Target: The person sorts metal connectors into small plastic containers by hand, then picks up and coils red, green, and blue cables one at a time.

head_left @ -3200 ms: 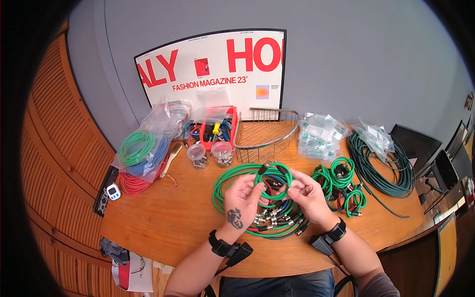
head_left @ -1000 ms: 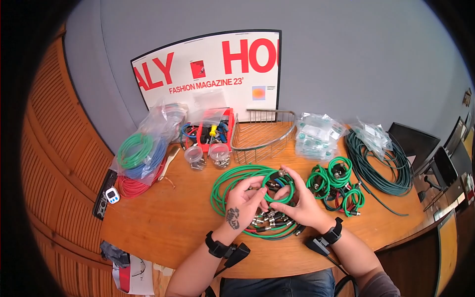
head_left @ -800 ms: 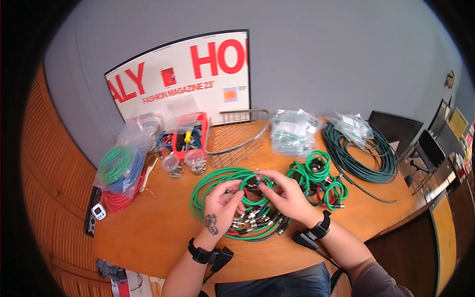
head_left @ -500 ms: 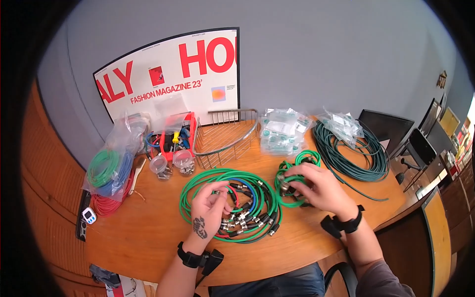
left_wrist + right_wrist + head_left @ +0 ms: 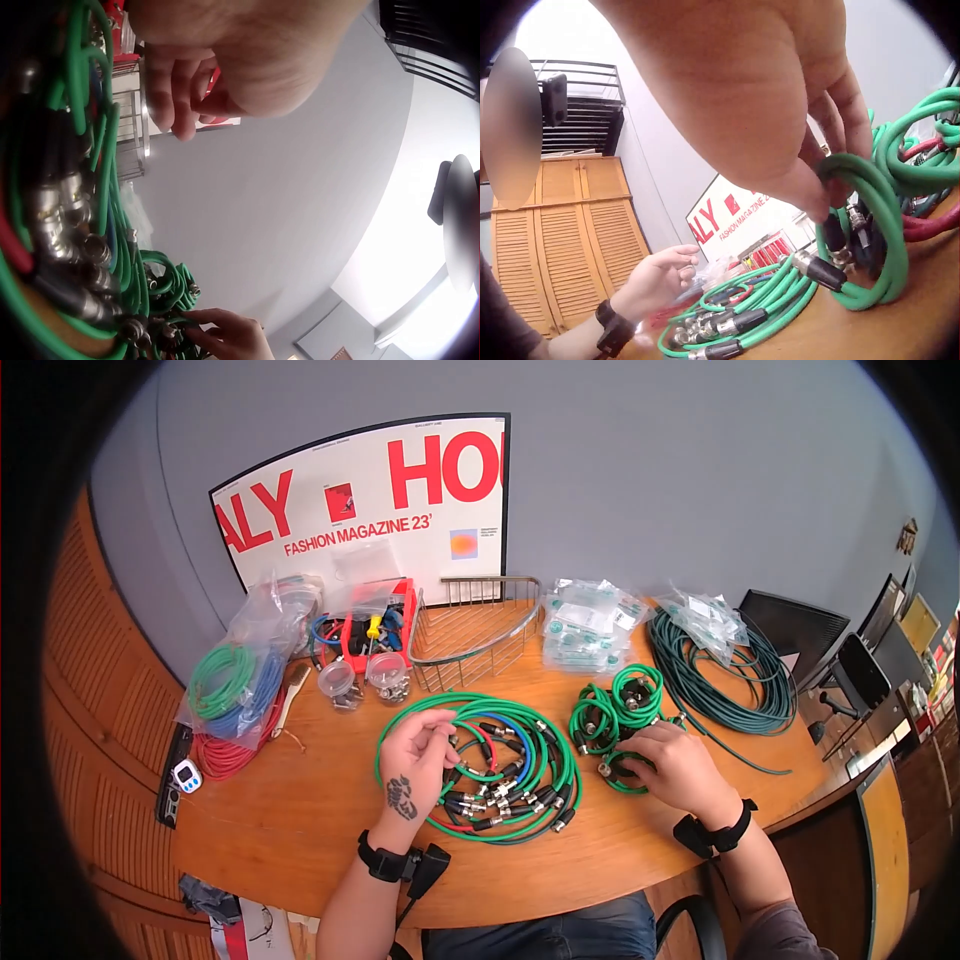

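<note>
In the head view, my right hand [image 5: 682, 765] is at the right of the table, gripping a small coil of green cable [image 5: 889, 247] with metal-and-black connectors on its ends. The right wrist view shows thumb and fingers around the upper part of this coil, its lower side at the tabletop. Close behind it lie more small green coils [image 5: 650, 710]. Over the left side of a large ring of green cables [image 5: 572, 768] hovers my left hand [image 5: 415, 752], fingers loosely bent and holding nothing. Inside that ring lie red and blue cables and several metal connectors [image 5: 495, 798].
A wire basket [image 5: 475, 655], a red bin [image 5: 408, 610] and two tubs of connectors [image 5: 388, 678] stand at the back. Bagged cables [image 5: 225, 685] lie left. Clear packets [image 5: 590, 625] and a big dark green cable coil [image 5: 710, 705] occupy the back right.
Both hands held the small green coil over the large ring. The left hand has let go, and the right hand has carried the coil right, down beside the other small coils. The head view has shifted.
</note>
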Demonstrator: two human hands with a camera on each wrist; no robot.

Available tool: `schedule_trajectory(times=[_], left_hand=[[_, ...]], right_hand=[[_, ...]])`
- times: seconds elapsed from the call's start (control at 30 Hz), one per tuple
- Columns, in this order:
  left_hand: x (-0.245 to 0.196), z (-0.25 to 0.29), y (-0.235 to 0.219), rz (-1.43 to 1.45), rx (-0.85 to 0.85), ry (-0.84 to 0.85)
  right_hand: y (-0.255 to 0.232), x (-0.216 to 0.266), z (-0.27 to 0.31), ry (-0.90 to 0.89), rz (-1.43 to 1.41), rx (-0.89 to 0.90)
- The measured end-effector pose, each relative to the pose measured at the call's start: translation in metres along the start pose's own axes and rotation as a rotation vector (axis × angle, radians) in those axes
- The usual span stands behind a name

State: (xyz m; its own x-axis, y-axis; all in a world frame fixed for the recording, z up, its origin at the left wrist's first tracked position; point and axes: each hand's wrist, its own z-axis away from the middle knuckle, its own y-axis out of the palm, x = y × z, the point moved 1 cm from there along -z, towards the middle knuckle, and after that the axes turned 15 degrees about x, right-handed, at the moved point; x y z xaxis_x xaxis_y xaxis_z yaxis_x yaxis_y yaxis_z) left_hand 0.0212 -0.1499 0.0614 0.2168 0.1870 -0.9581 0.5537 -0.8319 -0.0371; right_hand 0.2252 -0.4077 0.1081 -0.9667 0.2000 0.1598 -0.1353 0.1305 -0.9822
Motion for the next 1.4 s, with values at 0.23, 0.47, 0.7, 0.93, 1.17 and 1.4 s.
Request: schedule_trajectory(times=[0.23, 0.47, 0.7, 0.93, 1.17, 1.4], left_hand=[[-0.005, -0.003, -0.016, -0.607, -0.192, 0.008], [-0.008, 0.001, -0.009, -0.952, 0.043, -0.289], [0.016, -0.004, -0.010, -0.416, -0.062, -0.085], [-0.011, -0.001, -0.003, -0.029, -0.080, 0.015], [-0.013, 0.001, -0.007, 0.282, 0.006, 0.099], [-0.015, 0.001, -0.006, 0.281, 0.028, 0.173]], right_hand=[[-0.005, 0.018, -0.027, -0.094, 0.025, -0.171], [0.036, 0.044, -0.072, 0.037, 0.028, 0.047], [0.051, 0.039, -0.075, 0.207, 0.039, 0.058], [0.017, 0.045, -0.078, 0.140, -0.234, -0.163], [0.022, 0.040, -0.093, 0.061, -1.105, -0.101], [0.045, 0.031, -0.093, 0.024, -1.165, 0.003]])
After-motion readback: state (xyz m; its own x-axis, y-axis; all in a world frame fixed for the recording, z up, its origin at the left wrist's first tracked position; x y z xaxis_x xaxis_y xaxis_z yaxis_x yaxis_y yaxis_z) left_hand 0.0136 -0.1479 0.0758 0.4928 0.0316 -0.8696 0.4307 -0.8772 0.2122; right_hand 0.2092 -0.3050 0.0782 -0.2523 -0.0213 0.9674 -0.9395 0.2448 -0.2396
